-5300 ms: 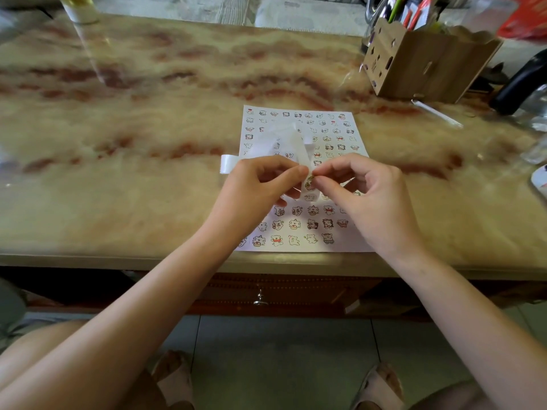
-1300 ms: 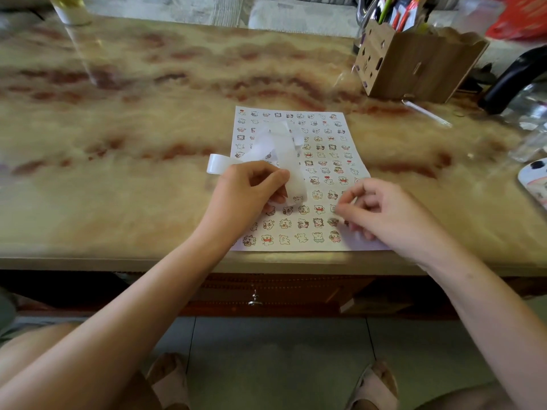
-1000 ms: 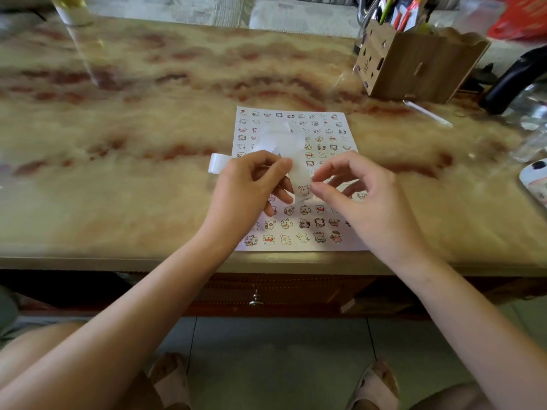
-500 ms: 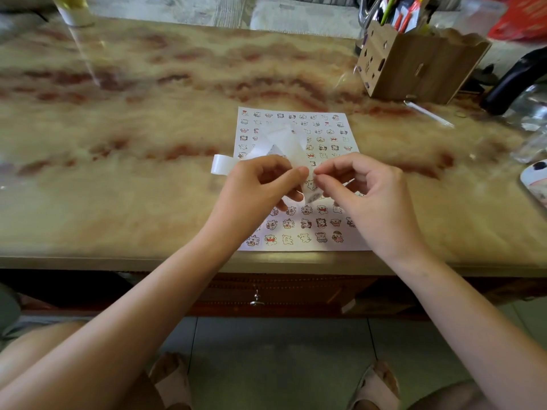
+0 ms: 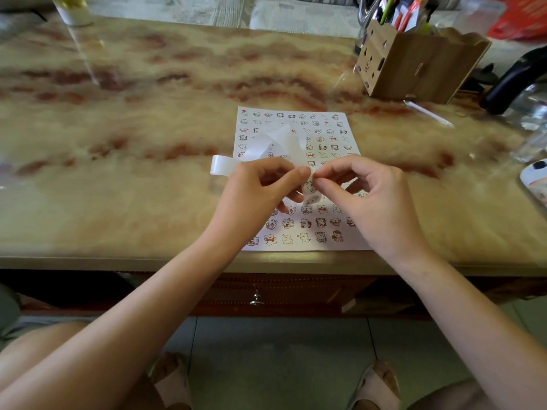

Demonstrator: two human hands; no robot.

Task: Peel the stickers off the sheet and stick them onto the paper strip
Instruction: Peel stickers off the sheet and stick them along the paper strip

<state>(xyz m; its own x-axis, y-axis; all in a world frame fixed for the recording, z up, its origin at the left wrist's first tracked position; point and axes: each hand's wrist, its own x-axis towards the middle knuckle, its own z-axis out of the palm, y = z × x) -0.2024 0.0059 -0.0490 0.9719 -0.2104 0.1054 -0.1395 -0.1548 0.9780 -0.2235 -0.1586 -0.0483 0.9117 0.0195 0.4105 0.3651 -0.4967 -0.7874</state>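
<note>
A white sticker sheet [image 5: 325, 137] with rows of small cartoon animals lies flat on the marble table near its front edge. Above it my left hand [image 5: 257, 190] pinches a long, curling white paper strip [image 5: 275, 143], whose free end loops out to the left. My right hand [image 5: 370, 196] meets the left one at the strip's lower end, thumb and forefinger pressed on the strip where a small sticker [image 5: 310, 187] shows. A few stickers are visible on that hanging end. My hands hide the middle rows of the sheet.
A brown cardboard organiser [image 5: 414, 63] full of pens stands at the back right. A thin white stick [image 5: 427, 113] lies in front of it. A black handle [image 5: 515, 81] and clear items crowd the right edge. A bottle [image 5: 74, 10] stands at the far left corner.
My right hand went down to the sheet's lower rows, then rose back to the strip. It now presses on the strip's end beside my left thumb.
</note>
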